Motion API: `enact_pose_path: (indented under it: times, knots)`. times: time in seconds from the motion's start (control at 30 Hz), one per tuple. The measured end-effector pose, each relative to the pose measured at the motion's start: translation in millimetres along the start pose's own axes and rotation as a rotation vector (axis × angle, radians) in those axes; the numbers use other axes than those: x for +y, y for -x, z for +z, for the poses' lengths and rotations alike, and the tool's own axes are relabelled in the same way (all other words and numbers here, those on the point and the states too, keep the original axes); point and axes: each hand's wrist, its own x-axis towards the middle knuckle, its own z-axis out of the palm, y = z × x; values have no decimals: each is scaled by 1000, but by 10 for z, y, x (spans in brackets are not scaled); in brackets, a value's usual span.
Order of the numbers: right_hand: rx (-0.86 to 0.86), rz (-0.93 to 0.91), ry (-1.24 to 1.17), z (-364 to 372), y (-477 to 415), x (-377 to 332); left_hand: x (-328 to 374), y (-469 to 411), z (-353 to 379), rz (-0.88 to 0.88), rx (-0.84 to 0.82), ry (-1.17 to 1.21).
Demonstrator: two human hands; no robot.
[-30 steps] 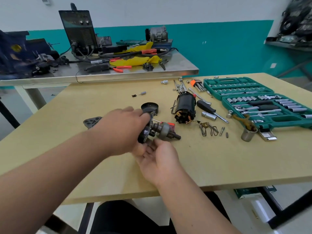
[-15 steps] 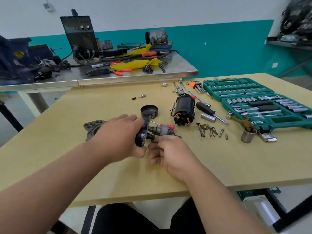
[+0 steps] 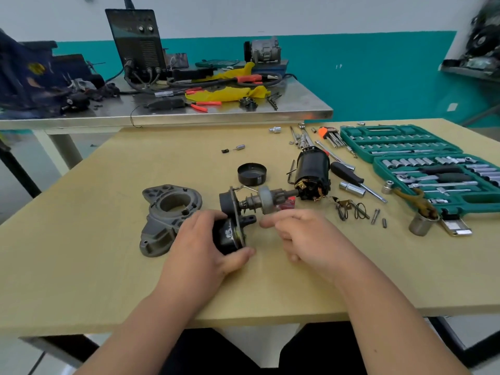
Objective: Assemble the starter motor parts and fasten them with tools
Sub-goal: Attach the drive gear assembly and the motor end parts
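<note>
At mid-table (image 3: 108,266), the left hand (image 3: 200,247) gripped the drive assembly (image 3: 254,203) by its black body. Its shaft ran rightward, just beyond the right hand (image 3: 305,234), whose curled fingers might have pinched something; I couldn't tell.

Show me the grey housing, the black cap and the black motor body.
grey housing (image 3: 165,221): head view, body below the bore.
black cap (image 3: 252,180): head view, front wall.
black motor body (image 3: 311,169): head view, side of casing.

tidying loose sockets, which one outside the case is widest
The large socket standing upright before the green case, a brown tool resting at its mouth. The long socket beside the screwdriver and the small socket near it are narrower.
</note>
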Motion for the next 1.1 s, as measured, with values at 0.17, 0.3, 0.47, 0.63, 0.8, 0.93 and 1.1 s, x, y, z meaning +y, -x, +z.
enact_pose_path:
  times: [0.17, 0.3, 0.47, 0.63, 0.8, 0.93, 1.1]
  knots:
    - [-62, -115, 141, 44, 8, -8, -66, 25, -37, -92, -29, 168]
    - [-65, -246, 40, 59, 10, -124, -83, 50, -36, -57, -20, 169]
    - [17, -244, -80, 126, -73, -212, -115, 69, -57, -42, -35, 197]
    - [42, -286, -60, 234, -166, -191, -108, 61, -60, -50, -33, 234]
    - [20, -288, -6, 246, -157, -209, -63, 72, -87, -34, -1, 216]
    - [63, -295, 112, 251, -137, -231, -13, 77, -96, 4, 18, 142]
    - [78, -225, 128, 190, -158, -208, 17, 79, -83, 39, -7, 103]
